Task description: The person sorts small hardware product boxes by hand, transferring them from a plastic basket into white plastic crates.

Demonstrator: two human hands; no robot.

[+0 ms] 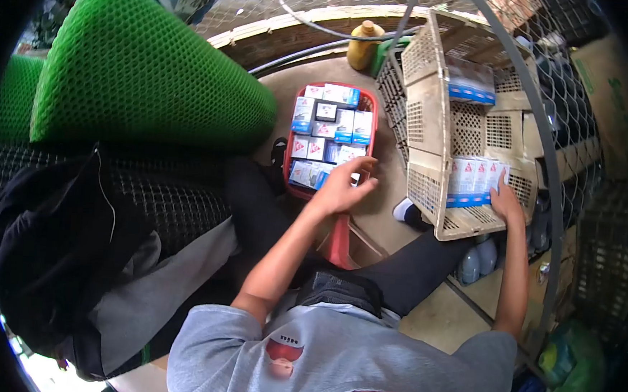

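L hand (342, 189) loosely open over small boxes (315, 148) in red basket (375, 121), R hand (508, 203) w/ fingers at end of box row (472, 178) in beige crate (426, 170), prob. to steady it, grip unclear.

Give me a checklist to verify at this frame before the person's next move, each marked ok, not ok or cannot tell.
1. Left hand over the red plastic basket: ok.
2. Right hand at the front row of blue-and-white boxes in the beige slatted crate: ok.
3. Front-row boxes side by side: ok.
4. All the crate's boxes in one group: not ok; more boxes sit farther back.
5. Spare room in the basket for another box: probably not ok; small boxes cover most of it.
6. Right hand's grip on a box: cannot tell.
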